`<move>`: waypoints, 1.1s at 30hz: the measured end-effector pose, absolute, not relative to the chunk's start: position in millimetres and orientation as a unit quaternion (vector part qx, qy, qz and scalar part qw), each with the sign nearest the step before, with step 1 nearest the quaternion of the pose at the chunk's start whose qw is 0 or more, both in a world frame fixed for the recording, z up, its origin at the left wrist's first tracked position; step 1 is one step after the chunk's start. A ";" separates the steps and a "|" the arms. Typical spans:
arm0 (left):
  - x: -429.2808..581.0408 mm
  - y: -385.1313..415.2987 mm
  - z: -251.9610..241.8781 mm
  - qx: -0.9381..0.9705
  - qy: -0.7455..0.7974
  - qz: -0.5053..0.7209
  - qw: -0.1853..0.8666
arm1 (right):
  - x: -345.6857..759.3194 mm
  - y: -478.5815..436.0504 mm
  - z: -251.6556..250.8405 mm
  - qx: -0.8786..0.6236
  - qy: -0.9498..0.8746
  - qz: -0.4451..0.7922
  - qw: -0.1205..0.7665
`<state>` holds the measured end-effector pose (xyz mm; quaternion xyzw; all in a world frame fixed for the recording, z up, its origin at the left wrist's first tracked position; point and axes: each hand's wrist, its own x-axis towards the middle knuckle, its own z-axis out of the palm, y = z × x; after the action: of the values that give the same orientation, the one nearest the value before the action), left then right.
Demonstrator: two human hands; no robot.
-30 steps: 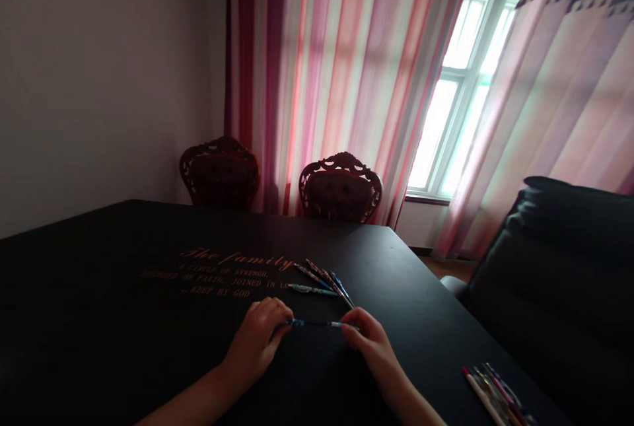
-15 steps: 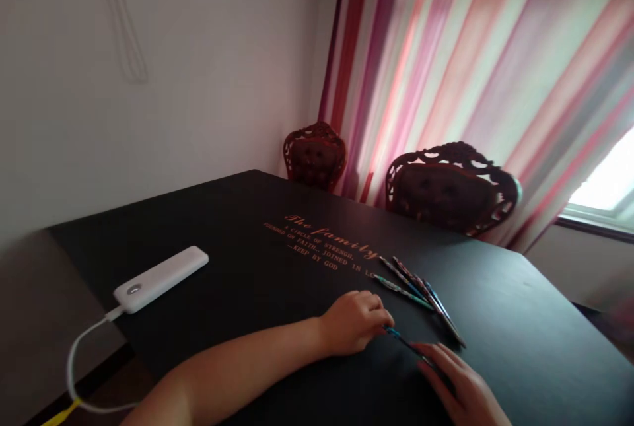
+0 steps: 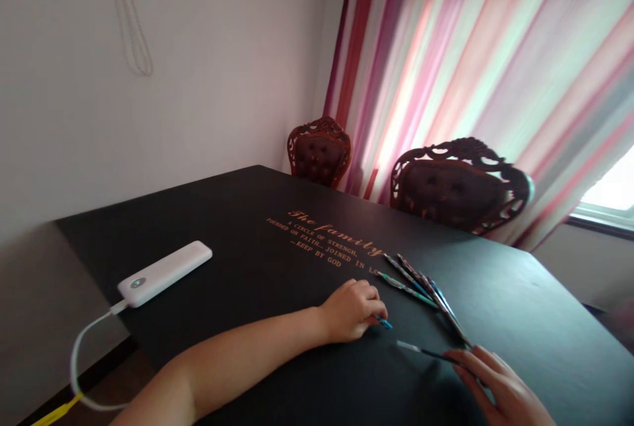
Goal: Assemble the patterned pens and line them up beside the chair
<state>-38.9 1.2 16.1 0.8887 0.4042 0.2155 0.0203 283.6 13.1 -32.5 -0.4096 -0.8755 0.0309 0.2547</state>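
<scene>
My left hand (image 3: 352,310), resting near the middle of the black table (image 3: 238,267), is closed on a small blue cap (image 3: 384,323). My right hand (image 3: 495,376) pinches a dark pen (image 3: 436,354) whose pale, clear tip points left toward the cap. A gap separates cap and pen. Beyond my hands lies a loose bundle of several patterned pens (image 3: 436,294), fanned out, with a green one (image 3: 409,290) on the near side.
A white power bank (image 3: 166,273) with a white cable (image 3: 79,347) lies at the left of the table. Two carved chairs (image 3: 319,154) (image 3: 446,188) stand along the far edge, before a striped curtain (image 3: 436,69).
The pen and the blue cap have come apart. My right hand has moved right and slightly down with the pen; the view has shifted a little.
</scene>
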 end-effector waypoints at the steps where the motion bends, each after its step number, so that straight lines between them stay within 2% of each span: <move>1: -38.1 -1.5 19.6 0.894 0.392 0.215 0.018 | 276.2 5.8 -23.0 -0.419 -0.874 0.039 0.244; 7: -34.6 -2.6 22.0 0.923 0.314 0.223 -0.010 | 241.8 -16.5 9.8 -0.469 -0.854 0.049 0.220; 14: -33.8 4.1 7.1 0.924 0.277 0.250 -0.080 | 234.6 -17.9 4.6 -0.474 -0.844 0.070 0.239; 24: -34.3 1.0 17.7 0.942 0.255 0.189 -0.112 | 223.4 -19.1 6.0 -0.448 -0.851 0.076 0.263; 28: -32.4 1.6 14.4 0.937 0.284 0.191 -0.073 | 224.6 -17.9 7.0 -0.441 -0.854 0.072 0.267; 33: -29.9 3.3 15.9 0.900 0.359 0.239 0.068 | 225.0 -16.8 5.3 -0.452 -0.838 0.108 0.285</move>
<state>-29.9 3.3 15.9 0.8997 0.3587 0.2392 0.0684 225.0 -16.8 5.3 -0.4524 -0.8382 0.1075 0.2850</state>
